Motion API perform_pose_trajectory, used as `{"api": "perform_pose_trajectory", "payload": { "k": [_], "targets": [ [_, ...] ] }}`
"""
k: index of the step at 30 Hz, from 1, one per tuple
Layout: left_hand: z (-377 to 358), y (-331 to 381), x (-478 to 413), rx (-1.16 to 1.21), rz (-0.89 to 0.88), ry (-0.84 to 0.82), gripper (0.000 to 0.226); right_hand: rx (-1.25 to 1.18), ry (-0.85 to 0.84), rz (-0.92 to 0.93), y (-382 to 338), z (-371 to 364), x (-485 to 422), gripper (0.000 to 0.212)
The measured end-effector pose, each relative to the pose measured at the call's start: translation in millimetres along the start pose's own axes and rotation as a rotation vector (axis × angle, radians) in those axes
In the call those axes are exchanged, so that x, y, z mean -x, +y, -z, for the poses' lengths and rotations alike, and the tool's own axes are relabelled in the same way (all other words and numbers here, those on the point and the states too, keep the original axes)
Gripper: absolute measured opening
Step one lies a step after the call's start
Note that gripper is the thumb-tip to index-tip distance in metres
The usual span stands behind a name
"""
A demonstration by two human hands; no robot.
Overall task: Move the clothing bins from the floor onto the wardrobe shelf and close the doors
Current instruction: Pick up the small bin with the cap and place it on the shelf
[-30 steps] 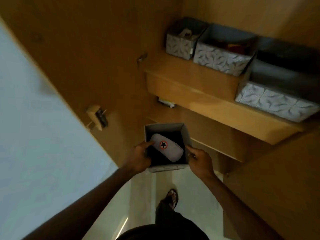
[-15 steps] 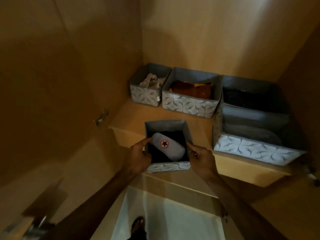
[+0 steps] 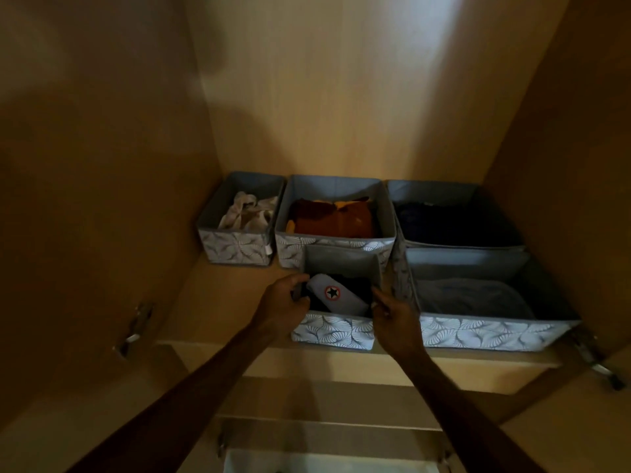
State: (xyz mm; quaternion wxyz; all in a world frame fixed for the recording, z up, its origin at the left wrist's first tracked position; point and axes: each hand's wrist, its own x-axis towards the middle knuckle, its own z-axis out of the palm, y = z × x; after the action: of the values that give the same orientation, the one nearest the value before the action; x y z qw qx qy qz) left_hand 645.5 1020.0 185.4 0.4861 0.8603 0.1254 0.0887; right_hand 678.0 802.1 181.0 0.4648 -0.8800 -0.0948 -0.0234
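Note:
A small grey leaf-patterned clothing bin [image 3: 333, 331] sits at the front of the wardrobe shelf [image 3: 218, 298]. Inside it lie dark clothes and a pale item with a red-ringed star badge [image 3: 332, 292]. My left hand [image 3: 283, 307] grips the bin's left wall, thumb over the rim. My right hand [image 3: 392, 319] grips its right wall. The bin's front edge is level with the shelf's front lip.
Behind stand a small bin of pale cloth [image 3: 239, 247] and a bin of brown and yellow clothes [image 3: 333, 245]. Right of my bin are a large front bin [image 3: 491, 332] and a dark-filled bin [image 3: 454, 216] behind it. Door hinges [image 3: 136, 327] flank the opening.
I carried the small bin up from below the shelf and forward onto it, beside the large bin. My view rose to face the wardrobe interior.

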Motion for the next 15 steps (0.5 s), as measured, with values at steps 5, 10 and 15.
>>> {"api": "perform_pose_trajectory", "payload": {
  "k": [5,10,15],
  "targets": [
    [-4,-10,10,0.168,0.0,-0.023,0.042,-0.04,0.041,0.043,-1,5,7,0.031],
    [-5,-23,31,0.098,0.015,0.029,0.046,-0.064,0.044,0.083,3,4,17,0.023],
    [5,-23,37,-0.034,0.017,0.155,0.041,-0.062,-0.016,0.122,-3,-11,11,0.023]
  ]
}}
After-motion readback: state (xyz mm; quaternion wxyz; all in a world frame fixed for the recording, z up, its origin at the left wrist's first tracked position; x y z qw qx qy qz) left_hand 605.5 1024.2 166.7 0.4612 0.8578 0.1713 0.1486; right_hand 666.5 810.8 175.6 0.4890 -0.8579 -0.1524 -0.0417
